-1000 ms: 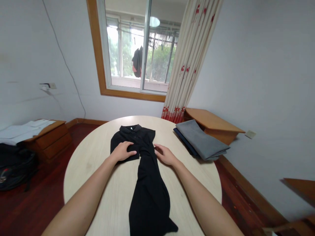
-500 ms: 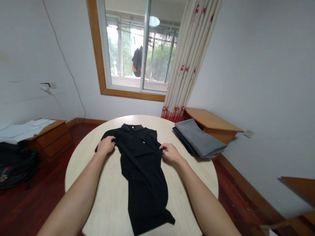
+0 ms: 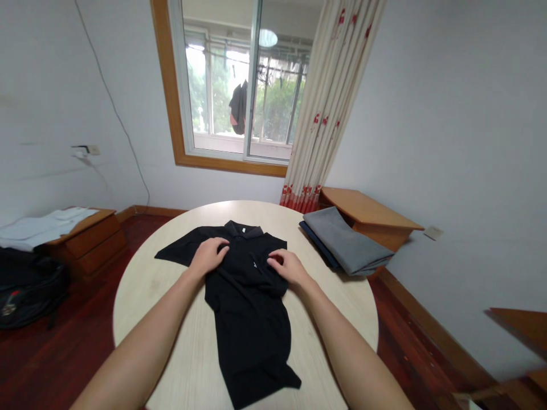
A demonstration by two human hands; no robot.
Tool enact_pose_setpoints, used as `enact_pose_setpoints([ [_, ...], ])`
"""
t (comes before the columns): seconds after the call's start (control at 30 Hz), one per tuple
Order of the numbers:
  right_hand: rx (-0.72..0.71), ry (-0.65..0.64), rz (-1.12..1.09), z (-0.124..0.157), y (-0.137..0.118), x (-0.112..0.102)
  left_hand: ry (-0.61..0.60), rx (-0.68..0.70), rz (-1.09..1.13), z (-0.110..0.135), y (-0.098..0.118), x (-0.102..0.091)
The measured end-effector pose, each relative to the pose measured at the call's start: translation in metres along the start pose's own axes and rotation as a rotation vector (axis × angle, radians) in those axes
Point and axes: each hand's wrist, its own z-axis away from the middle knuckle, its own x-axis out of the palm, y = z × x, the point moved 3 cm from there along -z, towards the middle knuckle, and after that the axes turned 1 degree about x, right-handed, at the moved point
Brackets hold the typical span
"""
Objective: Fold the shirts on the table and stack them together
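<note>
A black polo shirt (image 3: 252, 336) lies front side up on the round table, its collar (image 3: 243, 229) pointing toward the window and its hem toward me. The sleeve on the left is spread out flat; on the right the cloth is bunched and folded in. My left hand (image 3: 209, 256) rests on the shirt near the left shoulder, thumb and fingers apart. On the right chest, beside a small white logo, my right hand (image 3: 288, 266) touches the cloth with curved fingers and a gap at the thumb. Wrinkles cross the shirt between both hands.
Folded grey cloth (image 3: 346, 239) lies over dark blue cloth (image 3: 318, 245) at the right edge of the pale round table (image 3: 183, 330). Behind it stands a wooden cabinet (image 3: 371, 208). A low drawer unit (image 3: 94, 242) and a black bag (image 3: 29, 290) are at left.
My left hand has let go of the left sleeve and moved right onto the shirt. My right hand has released the side edge and shifted slightly inward. The collar has moved right.
</note>
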Motion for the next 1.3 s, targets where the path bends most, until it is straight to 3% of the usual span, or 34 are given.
enact_pose_setpoints([
  [0.17, 0.072, -0.175, 0.344, 0.002, -0.026, 0.023, -0.271, 0.026, -0.084, 0.002, 0.010, 0.025],
  [0.3, 0.132, -0.214, 0.432, -0.002, -0.030, 0.013, -0.348, -0.003, -0.129, 0.005, 0.008, 0.022],
  [0.37, 0.189, -0.139, 0.451, -0.005, -0.022, -0.005, -0.384, -0.045, -0.160, 0.007, 0.007, 0.017],
  [0.5, 0.431, 0.195, 0.542, -0.001, 0.004, -0.056, -0.454, -0.084, -0.203, 0.009, 0.009, 0.011],
  [0.6, 0.473, 0.328, 0.648, 0.006, 0.010, -0.074, -0.461, -0.082, -0.217, 0.010, 0.016, 0.012],
  [0.7, 0.327, 0.252, 0.632, 0.006, -0.001, -0.063, -0.462, -0.043, -0.226, 0.010, 0.026, 0.015],
  [0.83, 0.159, 0.080, 0.508, 0.002, -0.019, -0.030, -0.501, 0.043, -0.193, 0.012, 0.040, 0.019],
  [0.93, 0.223, -0.098, 0.462, 0.002, -0.017, -0.006, -0.539, 0.019, -0.173, 0.016, 0.049, 0.020],
  [1.07, 0.438, -0.280, 0.480, 0.004, 0.001, 0.014, -0.618, -0.075, -0.180, 0.019, 0.054, 0.023],
  [1.17, 0.546, -0.302, 0.475, -0.001, 0.016, 0.017, -0.611, -0.276, -0.218, 0.013, 0.034, 0.019],
  [1.23, 0.580, -0.299, 0.472, -0.009, 0.025, 0.016, -0.565, -0.482, -0.277, 0.003, 0.006, 0.012],
  [1.3, 0.592, -0.291, 0.474, -0.021, 0.033, 0.016, -0.523, -0.594, -0.318, -0.010, -0.024, 0.007],
])
